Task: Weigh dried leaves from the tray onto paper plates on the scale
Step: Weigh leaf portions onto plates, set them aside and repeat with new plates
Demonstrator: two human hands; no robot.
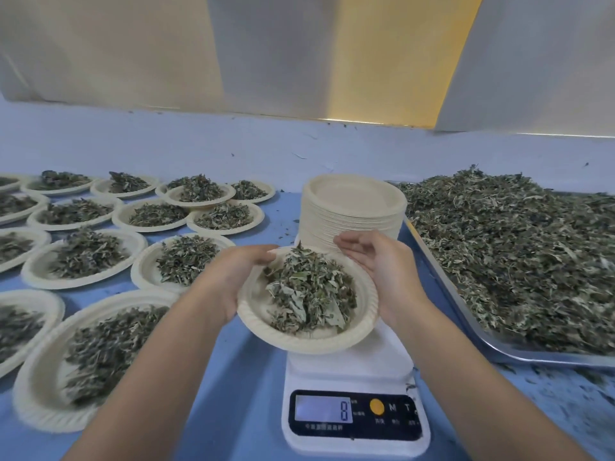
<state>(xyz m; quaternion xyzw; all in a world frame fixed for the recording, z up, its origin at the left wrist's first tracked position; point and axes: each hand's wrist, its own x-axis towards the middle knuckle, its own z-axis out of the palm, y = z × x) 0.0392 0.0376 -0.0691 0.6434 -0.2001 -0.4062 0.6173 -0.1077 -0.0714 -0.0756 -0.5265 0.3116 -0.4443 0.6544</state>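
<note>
A paper plate [266,322] heaped with dried leaves [309,291] is tilted above the white scale [352,371], whose display reads 8. My left hand [233,277] grips the plate's left rim, fingers curled over its far edge. My right hand [382,267] is beside the plate's right rim with fingers relaxed and palm turned inward, holding nothing. A metal tray [472,324] piled with loose dried leaves [509,254] lies to the right.
A tall stack of empty paper plates [352,207] stands just behind the scale. Several filled plates [83,257] cover the blue table on the left. Leaf crumbs are scattered at the front right near the tray.
</note>
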